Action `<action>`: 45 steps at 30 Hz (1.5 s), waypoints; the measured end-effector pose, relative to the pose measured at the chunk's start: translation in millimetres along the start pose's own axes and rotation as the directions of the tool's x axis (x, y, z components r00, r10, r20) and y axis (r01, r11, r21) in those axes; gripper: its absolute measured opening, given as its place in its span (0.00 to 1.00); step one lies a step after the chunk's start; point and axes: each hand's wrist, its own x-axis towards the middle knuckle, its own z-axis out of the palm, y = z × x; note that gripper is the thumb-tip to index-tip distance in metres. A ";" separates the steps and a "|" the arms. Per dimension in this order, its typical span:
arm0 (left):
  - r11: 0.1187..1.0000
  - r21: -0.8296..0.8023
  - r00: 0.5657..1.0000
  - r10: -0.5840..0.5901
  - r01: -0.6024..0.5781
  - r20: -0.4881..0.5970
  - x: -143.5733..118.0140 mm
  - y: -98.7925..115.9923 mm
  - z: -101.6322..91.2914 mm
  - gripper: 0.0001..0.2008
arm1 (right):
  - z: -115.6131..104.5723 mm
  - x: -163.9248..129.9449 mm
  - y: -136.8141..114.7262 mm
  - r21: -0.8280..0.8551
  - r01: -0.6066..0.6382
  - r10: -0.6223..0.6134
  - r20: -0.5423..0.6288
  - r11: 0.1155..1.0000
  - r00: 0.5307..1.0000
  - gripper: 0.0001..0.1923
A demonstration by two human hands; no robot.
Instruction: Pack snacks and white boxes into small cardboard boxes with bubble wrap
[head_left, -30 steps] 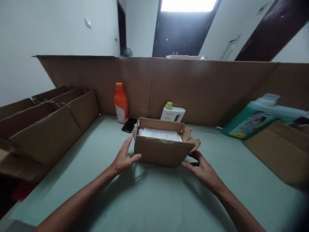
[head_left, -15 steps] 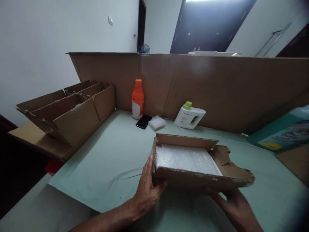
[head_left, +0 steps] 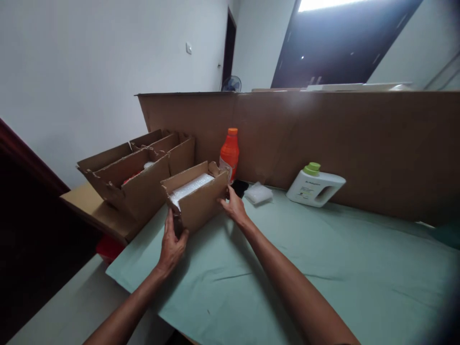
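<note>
Since half a second ago, both hands have carried the small box [head_left: 196, 196] from the middle of the table to its left edge, where it now sits close beside the open cartons [head_left: 132, 182]. Largest in view is one long cardboard wall [head_left: 323, 139] standing across the back of one table covered in pale green cloth [head_left: 287, 268]. At the left edge are two open brown cartons set one behind the other, the nearer one with something red and white inside. One small box, brown corrugated card with its top open and torn flaps, has a white padded sheet filling its top. Its long axis runs from near left to far right, toward the orange bottle, and the open top faces up, tipped slightly toward the camera. One left hand [head_left: 171, 244] grips the near left corner, thumb on the front face. One right hand [head_left: 233, 206] presses flat against the far right end, fingers spread. Behind stand one orange bottle [head_left: 229, 153], one white jug [head_left: 315, 187] with a green cap, one small clear bag [head_left: 258, 193], and one dark phone [head_left: 240, 186], mostly hidden.
</note>
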 end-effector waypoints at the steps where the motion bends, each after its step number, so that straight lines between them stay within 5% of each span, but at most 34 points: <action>1: 0.999 0.021 1.000 0.024 -0.024 0.005 6.0 -5.5 1.6 0.41 | 14.9 6.5 1.7 -0.005 -0.001 0.001 -0.016 1.000 1.000 0.36; 5: 0.998 0.034 0.999 0.044 -0.043 -0.008 32.2 -16.5 20.2 0.40 | 66.0 12.1 15.2 -0.008 0.010 -0.010 -0.004 1.000 1.000 0.34; 9: 1.000 0.008 1.000 0.005 -0.005 -0.011 66.3 -20.7 47.5 0.42 | 94.2 17.7 32.4 -0.021 0.041 -0.040 0.022 0.999 0.999 0.41; 16: 0.999 -0.038 1.000 -0.019 0.019 0.004 112.3 -39.4 76.2 0.34 | 113.8 54.8 45.0 -0.079 0.082 -0.079 0.040 0.993 0.996 0.47; 29: 1.000 -0.003 0.992 -0.021 0.021 0.128 115.6 -54.7 75.2 0.31 | 129.4 61.8 32.1 -0.266 0.020 -0.006 0.055 0.964 0.998 0.34; 34: 1.000 0.008 0.994 -0.020 0.019 0.103 117.7 -57.0 72.8 0.32 | 110.1 17.4 18.5 -0.301 0.143 -0.087 0.190 0.943 0.978 0.28; 40: 0.996 0.078 0.992 -0.054 0.045 0.113 114.8 -47.6 66.8 0.34 | 84.6 -81.4 -1.7 -0.324 0.289 -0.169 0.351 0.901 0.921 0.20; 45: 0.982 0.186 0.978 -0.052 0.014 0.200 102.6 -29.5 56.3 0.44 | 56.2 -169.9 -12.2 -0.433 0.519 -0.314 0.461 0.737 0.830 0.22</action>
